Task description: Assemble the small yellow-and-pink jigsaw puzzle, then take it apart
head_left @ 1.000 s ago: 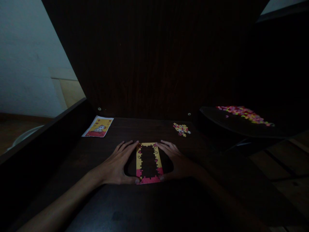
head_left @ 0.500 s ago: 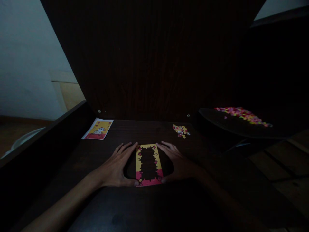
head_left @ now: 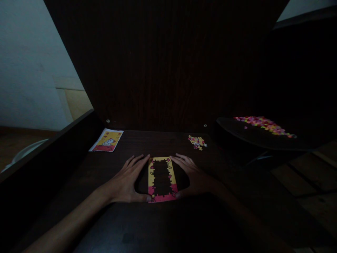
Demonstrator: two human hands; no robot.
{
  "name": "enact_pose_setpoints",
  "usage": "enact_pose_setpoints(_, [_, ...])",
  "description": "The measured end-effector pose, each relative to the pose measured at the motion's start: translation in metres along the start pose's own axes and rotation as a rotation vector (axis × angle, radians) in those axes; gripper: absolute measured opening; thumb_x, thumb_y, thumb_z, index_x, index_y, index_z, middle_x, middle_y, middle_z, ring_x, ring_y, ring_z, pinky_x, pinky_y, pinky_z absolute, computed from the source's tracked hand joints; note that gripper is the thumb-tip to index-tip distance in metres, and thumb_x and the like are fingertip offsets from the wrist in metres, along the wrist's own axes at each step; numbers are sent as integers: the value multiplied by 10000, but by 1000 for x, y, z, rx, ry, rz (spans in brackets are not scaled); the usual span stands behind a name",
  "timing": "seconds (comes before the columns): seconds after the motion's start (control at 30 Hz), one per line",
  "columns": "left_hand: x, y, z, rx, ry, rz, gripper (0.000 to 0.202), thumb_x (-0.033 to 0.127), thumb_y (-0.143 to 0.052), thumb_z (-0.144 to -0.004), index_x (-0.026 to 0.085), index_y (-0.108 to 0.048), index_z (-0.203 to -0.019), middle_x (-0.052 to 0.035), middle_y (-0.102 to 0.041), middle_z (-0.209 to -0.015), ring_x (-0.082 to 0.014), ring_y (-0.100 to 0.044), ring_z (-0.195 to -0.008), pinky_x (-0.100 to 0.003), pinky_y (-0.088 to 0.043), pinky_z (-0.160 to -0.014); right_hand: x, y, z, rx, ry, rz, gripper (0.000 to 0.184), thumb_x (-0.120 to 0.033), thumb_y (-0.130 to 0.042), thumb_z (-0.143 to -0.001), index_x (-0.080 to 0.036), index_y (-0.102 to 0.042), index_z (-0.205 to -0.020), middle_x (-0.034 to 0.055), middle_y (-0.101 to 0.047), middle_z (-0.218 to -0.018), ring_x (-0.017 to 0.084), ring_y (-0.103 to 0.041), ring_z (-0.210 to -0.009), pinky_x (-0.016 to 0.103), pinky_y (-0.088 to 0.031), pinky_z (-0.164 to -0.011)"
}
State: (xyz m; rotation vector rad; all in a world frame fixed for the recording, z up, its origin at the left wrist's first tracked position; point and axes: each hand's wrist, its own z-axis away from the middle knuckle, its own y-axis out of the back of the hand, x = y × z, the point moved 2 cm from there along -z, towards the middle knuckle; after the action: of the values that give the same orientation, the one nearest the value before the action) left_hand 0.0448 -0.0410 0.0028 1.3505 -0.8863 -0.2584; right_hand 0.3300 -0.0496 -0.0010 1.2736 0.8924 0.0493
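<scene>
Puzzle border (head_left: 163, 199), dark wooden tabletop (head_left: 155, 143), pale wall (head_left: 28, 63)

Dim, very dim, and nearly everything was sunk in shadow! Most brightness was held by the pale wall (head_left: 28, 70), far left of the grip. In the grip itself, the left hand (head_left: 129, 181) was softly lit, the right hand (head_left: 196, 179) was caught duller, and the right forearm (head_left: 243, 213) was all but swallowed by darkness. Just nearer, a faint bluish sheen was thrown on the tabletop (head_left: 116, 230); beyond the grip, the tall panel (head_left: 163, 70) was left almost black. Inside the grip, the puzzle border (head_left: 163, 199) was rendered legibly; well to its right, the colourful pile (head_left: 265, 124) was smeared into soft blobs.
</scene>
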Motion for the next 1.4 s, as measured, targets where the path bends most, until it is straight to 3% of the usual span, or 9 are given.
enact_pose_setpoints(0.67, [0, 1, -1, -21, 21, 4, 1257, 763, -687, -655, 216, -38, -1583, -192, -242, -1598, -438, -211, -1456, -654, -222, -1144, 1, 2, 0, -36, 3, 12, 1256, -714, -783, -577, -199, -207, -1567, 162, -223, -1614, 407, -114, -1490, 627, -96, -1189])
enact_pose_setpoints(1.4, [0, 0, -1, -30, 15, -41, 1252, 794, -644, -675, 207, -10, -1582, -185, -222, -1607, -432, -195, -1464, -640, -209, -1157, 7, -1, 1, -12, 14, 0, 1233, -699, -781, -599, -203, -202, -1568, 161, -214, -1616, 400, -115, -1489, 616, -143, -1182])
